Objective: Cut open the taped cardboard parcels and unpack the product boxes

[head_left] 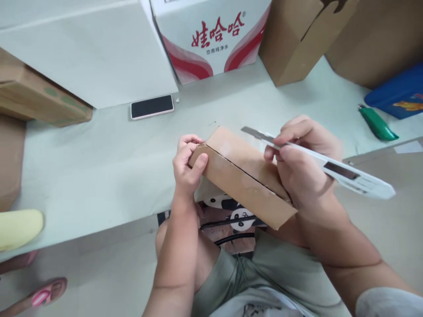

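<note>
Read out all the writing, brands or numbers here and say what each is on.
"娃哈哈" in red, with ®: white carton.
"饮用纯净水" in small grey: same carton, below the brand.
Green marks on the brown carton at left: too blurred to read.
Orange print on the blue package: too blurred to read.
Nothing legible on the small cardboard box or the utility knife.

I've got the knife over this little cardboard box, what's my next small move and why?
Probably lower the blade onto the seam along the box top. The right hand holds the utility knife with its blade out but raised clear of the cardboard, and the left hand grips the box's far end beside that seam, so start away from it.
</note>
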`<state>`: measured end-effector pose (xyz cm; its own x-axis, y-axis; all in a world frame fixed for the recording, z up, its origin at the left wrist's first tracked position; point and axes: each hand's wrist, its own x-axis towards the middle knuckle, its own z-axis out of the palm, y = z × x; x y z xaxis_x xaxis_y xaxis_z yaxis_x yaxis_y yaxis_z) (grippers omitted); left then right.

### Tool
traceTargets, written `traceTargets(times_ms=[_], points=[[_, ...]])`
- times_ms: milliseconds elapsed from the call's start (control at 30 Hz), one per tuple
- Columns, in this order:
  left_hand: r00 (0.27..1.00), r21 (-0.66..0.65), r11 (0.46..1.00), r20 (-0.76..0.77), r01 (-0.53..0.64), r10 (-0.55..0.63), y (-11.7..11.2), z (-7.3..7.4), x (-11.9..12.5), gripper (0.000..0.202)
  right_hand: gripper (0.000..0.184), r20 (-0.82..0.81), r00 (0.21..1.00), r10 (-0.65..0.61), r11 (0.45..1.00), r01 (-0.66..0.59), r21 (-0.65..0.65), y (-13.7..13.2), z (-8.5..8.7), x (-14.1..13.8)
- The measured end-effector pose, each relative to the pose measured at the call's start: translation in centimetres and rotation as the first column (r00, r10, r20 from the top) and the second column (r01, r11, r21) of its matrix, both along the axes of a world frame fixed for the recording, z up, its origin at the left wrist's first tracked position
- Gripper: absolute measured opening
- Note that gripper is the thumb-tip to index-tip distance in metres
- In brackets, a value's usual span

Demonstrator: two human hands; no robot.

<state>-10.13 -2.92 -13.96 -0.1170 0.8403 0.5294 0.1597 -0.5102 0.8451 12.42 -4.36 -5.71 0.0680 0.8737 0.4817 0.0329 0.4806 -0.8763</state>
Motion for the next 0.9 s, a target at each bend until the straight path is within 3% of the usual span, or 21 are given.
traceTargets(times_ms=[100, 167, 233, 300, 367, 433, 567, 667, 733, 833, 900], points=[[0.995, -0.053, 0.998, 0.096, -0.021, 0.026, -0.1, 0.7, -0.3, 0.037, 0.01, -0.105, 0.984, -0.143, 0.99, 0.143, -0.012, 1.6, 0.0, 1.4], [0.974, -0.07, 0.991, 0.192, -0.111, 0.122, 0.1, 0.9, -0.4, 0.044, 0.012, -0.179, 0.941, -0.288, 0.953, 0.299, 0.042, 2.9, -0.8, 2.7], [0.935, -0.069, 0.968, 0.252, -0.24, 0.25, 0.4, 0.9, -0.6, 0.048, 0.011, -0.195, 0.888, -0.415, 0.897, 0.436, 0.075, 4.2, -2.6, 3.9], [0.882, -0.066, 0.934, 0.313, -0.351, 0.354, 0.8, 0.7, -0.8, 0.049, 0.008, -0.012, 0.853, -0.521, 0.852, 0.521, 0.047, 5.6, -5.2, 4.7], [0.85, -0.065, 0.913, 0.343, -0.403, 0.4, 1.1, 0.5, -1.3, 0.05, 0.014, 0.31, 0.822, -0.477, 0.858, 0.512, -0.039, 6.9, -7.9, 5.0], [0.866, -0.035, 0.913, 0.306, -0.405, 0.396, 1.1, 0.4, -1.9, 0.052, 0.021, 0.548, 0.775, -0.313, 0.88, 0.454, -0.14, 8.1, -10.2, 5.2], [0.954, 0.047, 0.963, 0.16, -0.264, 0.254, 0.4, 0.6, -3.6, 0.052, 0.031, 0.713, 0.695, -0.096, 0.91, 0.352, -0.22, 9.6, -12.3, 5.2], [0.983, 0.057, 0.989, 0.128, -0.137, 0.128, -0.5, 0.8, -4.5, 0.045, 0.041, 0.714, 0.699, -0.047, 0.921, 0.307, -0.24, 9.7, -12.7, 4.9], [0.982, 0.012, 0.991, 0.139, -0.133, 0.13, -0.9, 0.9, -4.8, 0.046, 0.039, 0.646, 0.755, -0.115, 0.923, 0.321, -0.212, 9.5, -12.1, 4.4], [0.981, -0.09, 0.988, 0.14, -0.125, 0.137, -1.2, 1.0, -4.7, 0.049, 0.022, 0.348, 0.887, -0.302, 0.921, 0.365, -0.133, 8.9, -9.6, 3.2], [0.992, -0.079, 0.996, 0.113, -0.045, 0.054, -1.4, 1.2, -4.5, 0.052, 0.011, 0.125, 0.93, -0.346, 0.934, 0.354, -0.05, 8.1, -7.0, 2.3]])
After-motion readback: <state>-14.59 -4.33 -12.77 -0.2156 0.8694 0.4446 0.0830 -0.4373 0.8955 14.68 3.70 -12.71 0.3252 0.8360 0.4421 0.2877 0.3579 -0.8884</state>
